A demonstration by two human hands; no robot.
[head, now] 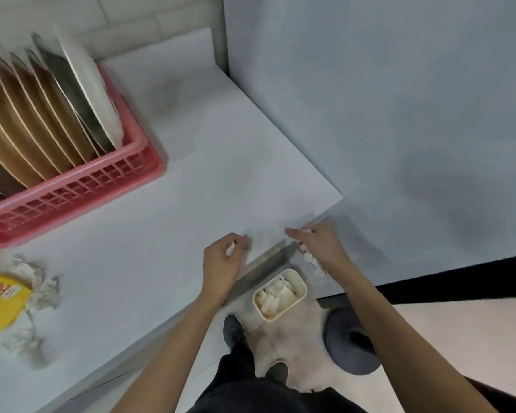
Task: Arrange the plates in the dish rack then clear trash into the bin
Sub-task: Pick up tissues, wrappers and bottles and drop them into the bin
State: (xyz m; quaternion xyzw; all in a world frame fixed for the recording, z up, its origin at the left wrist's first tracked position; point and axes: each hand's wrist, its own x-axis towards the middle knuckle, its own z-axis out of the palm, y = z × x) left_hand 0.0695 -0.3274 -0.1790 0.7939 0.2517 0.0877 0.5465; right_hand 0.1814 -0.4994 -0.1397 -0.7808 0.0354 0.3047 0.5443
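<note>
At the table's near corner: both hands work over the edge of the white tabletop (221, 162), with the bin (279, 294) on the floor directly below that edge.
Left hand: the left hand (222, 265) is curled around a small wad of crumpled paper (230, 248); only a bit of white shows between thumb and fingers.
Right hand: the right hand (319, 248) grasps another piece of crumpled tissue (310, 259), which hangs past the table edge.
Key relation: the bin, a small cream rectangular tub already holding white scraps, lies below and between the two hands, a little nearer the right hand; its long axis runs roughly square to the table edge. My judgement is that a release from either hand needs only a short move outward and down.
Plates: the plates (36, 114) stand on edge in a row in the pink dish rack (81, 192), so that part looks done.
Remaining trash: a yellow packet (0, 302) rests on crumpled paper napkins (39, 290) at the table's left, well apart from both hands and nearer the left one.
Writing: the yellow packet carries a small red-orange print, too blurred to read; no other labels are visible.
</note>
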